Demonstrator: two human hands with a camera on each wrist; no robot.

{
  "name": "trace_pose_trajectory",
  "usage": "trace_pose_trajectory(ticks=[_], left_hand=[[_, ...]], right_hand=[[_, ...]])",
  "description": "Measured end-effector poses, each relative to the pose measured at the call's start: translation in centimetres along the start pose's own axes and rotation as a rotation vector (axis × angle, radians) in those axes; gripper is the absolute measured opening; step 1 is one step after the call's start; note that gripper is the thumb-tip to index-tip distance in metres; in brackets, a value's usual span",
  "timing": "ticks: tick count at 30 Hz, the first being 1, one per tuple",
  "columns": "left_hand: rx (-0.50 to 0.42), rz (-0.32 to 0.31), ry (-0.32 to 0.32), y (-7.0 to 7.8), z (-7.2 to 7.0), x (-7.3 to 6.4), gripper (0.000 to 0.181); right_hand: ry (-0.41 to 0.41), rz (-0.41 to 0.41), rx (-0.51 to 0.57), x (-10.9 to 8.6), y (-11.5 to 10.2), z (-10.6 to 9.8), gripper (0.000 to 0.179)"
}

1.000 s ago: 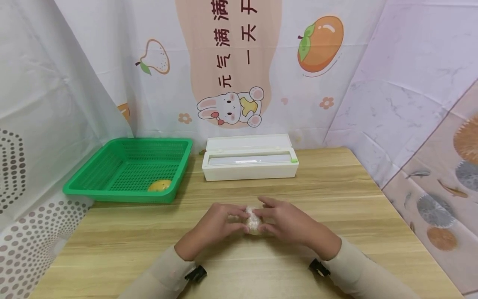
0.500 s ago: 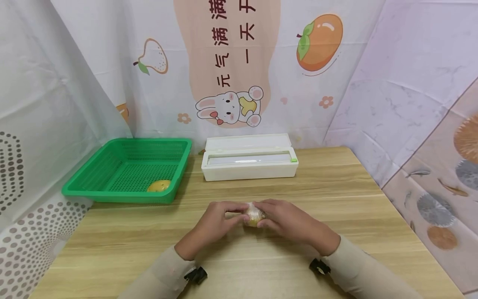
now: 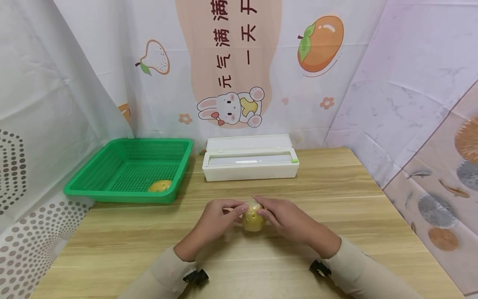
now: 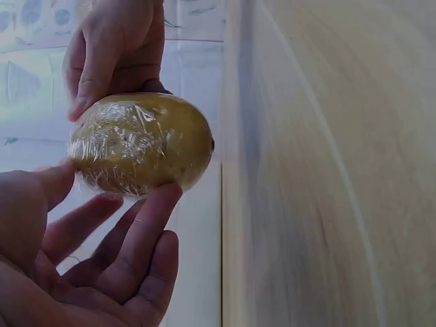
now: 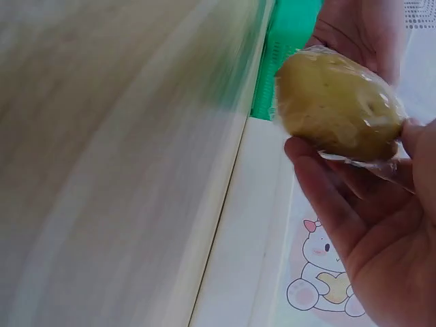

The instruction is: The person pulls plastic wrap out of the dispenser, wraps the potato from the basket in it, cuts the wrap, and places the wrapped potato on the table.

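A yellow potato (image 3: 253, 219) wrapped in clear cling film is held between both hands over the near middle of the table. My left hand (image 3: 216, 220) grips its left side; in the left wrist view the thumb is at one end and fingertips touch the underside. On the other side, my right hand (image 3: 289, 218) pinches it between thumb and fingers. Crinkled film bunches shiny over one end of the potato (image 4: 139, 143) in the left wrist view. From the right wrist, the potato (image 5: 337, 102) shows a smoother face, with loose film along its lower edge.
At the back left stands a green plastic basket (image 3: 123, 197) with another yellow potato (image 3: 159, 185) in its near right corner. A white cling film box (image 3: 251, 172), lid raised and roll inside, sits at the back centre. Printed curtains (image 3: 149, 104) enclose the wooden table (image 3: 336, 187).
Between my hands the potato has turned: its whitish film-covered side faced up earlier, and now its yellow face shows. Fingers of both hands have shifted around it. Basket and box stay put.
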State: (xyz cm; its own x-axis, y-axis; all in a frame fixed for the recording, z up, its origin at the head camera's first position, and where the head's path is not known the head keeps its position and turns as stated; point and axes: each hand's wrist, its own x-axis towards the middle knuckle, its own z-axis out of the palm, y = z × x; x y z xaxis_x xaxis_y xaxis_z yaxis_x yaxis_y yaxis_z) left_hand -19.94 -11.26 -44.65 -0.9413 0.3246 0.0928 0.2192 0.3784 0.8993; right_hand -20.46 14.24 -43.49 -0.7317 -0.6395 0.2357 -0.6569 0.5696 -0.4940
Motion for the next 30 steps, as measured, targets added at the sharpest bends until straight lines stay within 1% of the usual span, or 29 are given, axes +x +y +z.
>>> trace_pose_trajectory(ticks=[2,5,8,10,12,14,18,21,24,26,27,29,30], left_hand=[[-0.04,-0.04,-0.017,0.1,0.0,0.0,0.041],[-0.083,-0.079,-0.034,0.3,0.0,0.0,0.043],[-0.103,-0.093,-0.046,0.4,0.0,0.0,0.044],[-0.106,-0.094,-0.049,0.3,0.0,0.0,0.045],[-0.11,-0.096,-0.056,0.1,0.0,0.1,0.045],[-0.125,-0.1,-0.065,-0.1,0.0,0.1,0.044],[-0.166,-0.106,-0.089,-0.6,0.0,0.3,0.042],[-0.177,-0.134,-0.101,-1.0,0.0,0.4,0.044],[-0.192,-0.172,-0.116,-1.2,0.1,0.4,0.044],[-0.181,-0.184,-0.125,-1.2,0.2,0.4,0.046],[-0.16,-0.181,-0.132,-1.3,0.3,0.3,0.049],[-0.1,-0.169,-0.146,-1.2,0.4,0.2,0.054],[-0.059,-0.162,-0.151,-1.2,0.4,0.2,0.056]], right_hand=[[0.037,0.014,0.04,0.0,-0.1,0.0,0.05],[0.095,0.053,0.153,0.2,-0.3,-0.2,0.043],[0.146,0.096,0.269,0.3,-0.4,-0.2,0.038],[0.167,0.114,0.302,0.4,-0.5,-0.1,0.035],[0.169,0.116,0.309,0.4,-0.5,-0.1,0.034],[0.145,0.109,0.292,0.4,-0.4,0.0,0.036],[0.03,0.083,0.254,0.3,-0.1,0.0,0.051],[-0.05,0.081,0.259,0.3,0.2,0.1,0.061],[-0.088,0.101,0.286,0.3,0.5,0.2,0.06],[-0.106,0.123,0.305,0.2,0.7,0.2,0.058],[-0.114,0.134,0.312,0.2,0.8,0.2,0.057],[-0.138,0.147,0.313,0.1,0.8,0.2,0.056],[-0.15,0.153,0.308,0.1,0.9,0.2,0.058]])
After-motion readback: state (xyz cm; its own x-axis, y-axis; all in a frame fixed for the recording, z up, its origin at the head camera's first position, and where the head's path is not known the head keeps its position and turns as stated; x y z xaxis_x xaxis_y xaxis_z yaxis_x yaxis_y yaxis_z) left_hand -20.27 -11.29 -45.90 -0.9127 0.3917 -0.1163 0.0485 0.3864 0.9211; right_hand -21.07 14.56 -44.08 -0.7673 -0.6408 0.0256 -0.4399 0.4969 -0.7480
